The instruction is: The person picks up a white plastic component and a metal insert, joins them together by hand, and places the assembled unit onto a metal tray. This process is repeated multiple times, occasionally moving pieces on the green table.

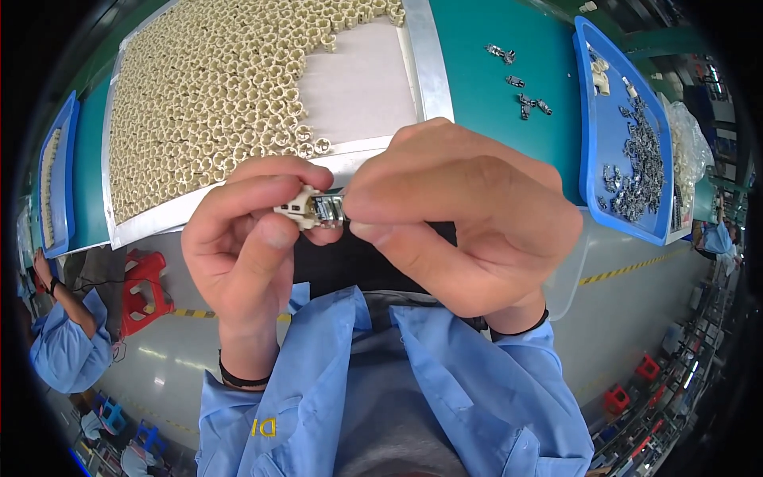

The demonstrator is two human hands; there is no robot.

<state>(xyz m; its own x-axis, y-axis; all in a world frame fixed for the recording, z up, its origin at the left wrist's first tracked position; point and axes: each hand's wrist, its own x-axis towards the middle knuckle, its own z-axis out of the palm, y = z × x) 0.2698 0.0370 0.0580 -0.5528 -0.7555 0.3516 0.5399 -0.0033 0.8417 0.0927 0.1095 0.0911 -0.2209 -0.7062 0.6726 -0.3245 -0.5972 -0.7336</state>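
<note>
My left hand (pixel 250 230) is closed on a small cream plastic housing (pixel 296 208), pinched between thumb and fingers. From the other side, my right hand (pixel 469 215) pinches a shiny metal contact piece (pixel 328 208) with thumb and forefinger. The metal piece meets the right end of the housing; how deep it sits inside I cannot tell. Both hands are close together in front of my body, just at the near edge of a white-framed tray (pixel 366 83) that holds a great many cream ring-shaped plastic parts (pixel 211 91).
On the green tabletop (pixel 493 95) lie several loose metal pieces (pixel 524 106). A blue tray (pixel 590 151) at the right holds a heap of metal pieces and a few cream parts. Another blue tray (pixel 67 171) stands far left. A co-worker's arm (pixel 67 306) and a red stool (pixel 147 290) are at the left.
</note>
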